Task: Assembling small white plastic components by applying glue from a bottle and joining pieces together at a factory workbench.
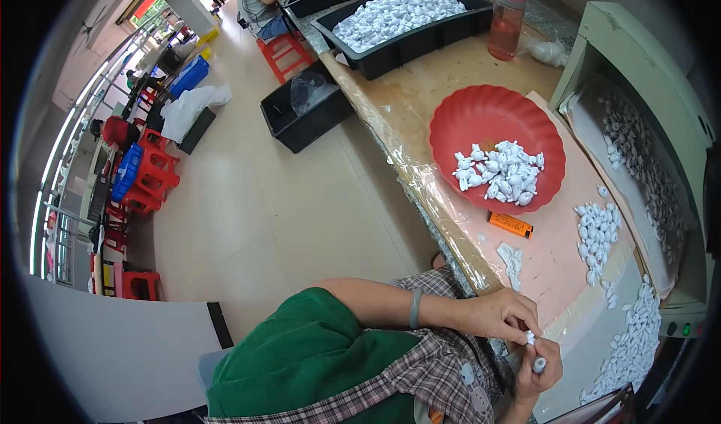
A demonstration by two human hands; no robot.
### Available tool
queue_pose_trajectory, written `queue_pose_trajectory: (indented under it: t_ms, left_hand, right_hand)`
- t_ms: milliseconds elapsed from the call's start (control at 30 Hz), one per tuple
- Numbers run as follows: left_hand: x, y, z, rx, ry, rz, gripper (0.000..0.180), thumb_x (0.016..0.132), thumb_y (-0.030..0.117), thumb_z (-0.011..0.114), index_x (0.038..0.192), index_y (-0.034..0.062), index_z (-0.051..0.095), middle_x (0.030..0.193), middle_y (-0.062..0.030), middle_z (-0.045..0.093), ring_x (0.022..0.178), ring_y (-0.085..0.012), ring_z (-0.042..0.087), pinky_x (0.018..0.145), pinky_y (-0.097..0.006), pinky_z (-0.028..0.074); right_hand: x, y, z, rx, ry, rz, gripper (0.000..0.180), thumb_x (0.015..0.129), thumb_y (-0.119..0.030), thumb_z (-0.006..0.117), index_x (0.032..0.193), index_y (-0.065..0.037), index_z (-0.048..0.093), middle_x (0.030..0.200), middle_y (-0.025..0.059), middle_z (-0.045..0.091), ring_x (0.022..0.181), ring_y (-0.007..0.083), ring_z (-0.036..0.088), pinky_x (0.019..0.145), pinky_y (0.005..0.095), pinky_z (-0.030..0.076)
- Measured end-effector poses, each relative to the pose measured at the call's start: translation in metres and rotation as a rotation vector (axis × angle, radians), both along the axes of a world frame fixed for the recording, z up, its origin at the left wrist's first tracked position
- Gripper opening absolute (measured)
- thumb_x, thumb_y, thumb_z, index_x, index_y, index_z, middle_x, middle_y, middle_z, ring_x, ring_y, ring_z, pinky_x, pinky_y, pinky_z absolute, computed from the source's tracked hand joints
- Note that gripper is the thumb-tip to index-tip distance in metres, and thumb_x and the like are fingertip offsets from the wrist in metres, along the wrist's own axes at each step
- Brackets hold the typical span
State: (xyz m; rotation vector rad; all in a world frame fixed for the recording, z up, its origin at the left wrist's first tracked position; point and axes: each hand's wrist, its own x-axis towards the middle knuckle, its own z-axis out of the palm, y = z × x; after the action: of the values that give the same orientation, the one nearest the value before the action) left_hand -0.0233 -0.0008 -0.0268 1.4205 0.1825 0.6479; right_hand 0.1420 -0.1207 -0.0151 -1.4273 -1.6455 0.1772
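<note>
My left hand [502,316], with a grey band at the wrist, pinches a small white figure [530,337] between thumb and fingers above the table's near edge. Just below it, my right hand [544,367] is closed around a white, pen-like stick [539,365] with a rounded end. The two hands almost meet at the figure. Beyond them, a red scalloped bowl [481,110] contains a heap of white rabbit-shaped figures [511,170]. Small white oval pieces [597,236] lie to the right, with a larger spread of white pieces [627,341] nearer me.
An orange box-cutter-like object [511,224] and crumpled tissue [511,265] lie before the bowl. A pale green lit cabinet [638,56] borders the right. Farther back stand a pink-lidded bottle [508,20] and a black tray [375,65] of white pieces. A black bin [285,127] sits on the floor.
</note>
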Motion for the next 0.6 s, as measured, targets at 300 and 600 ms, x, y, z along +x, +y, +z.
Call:
queue_pose_trajectory:
  t_ms: [300, 600]
  left_hand:
    - [0.0027, -0.0022, -0.0106, 0.098, -0.045, 0.023, 0.027, 0.074, -0.001, 0.069, 0.101, -0.002, 0.067, 0.092, -0.0115, 0.065, 0.083, -0.0194, 0.063, 0.069, -0.026, 0.051]
    - [-0.001, -0.0035, -0.0067, 0.125, 0.004, 0.049, 0.023, 0.075, 0.002, 0.069, 0.097, -0.002, 0.068, 0.088, -0.0112, 0.065, 0.082, -0.0205, 0.063, 0.069, -0.028, 0.051]
  right_hand:
    - [-0.0009, -0.0047, -0.0018, -0.028, -0.033, 0.026, 0.012, 0.08, -0.001, 0.066, 0.088, 0.0, 0.059, 0.079, 0.0176, 0.063, 0.066, 0.0297, 0.061, 0.06, 0.0337, 0.047]
    - [-0.0018, -0.0032, -0.006, -0.019, -0.023, 0.03, 0.014, 0.079, -0.004, 0.069, 0.086, -0.001, 0.057, 0.077, 0.0169, 0.062, 0.065, 0.0333, 0.062, 0.057, 0.0373, 0.048]
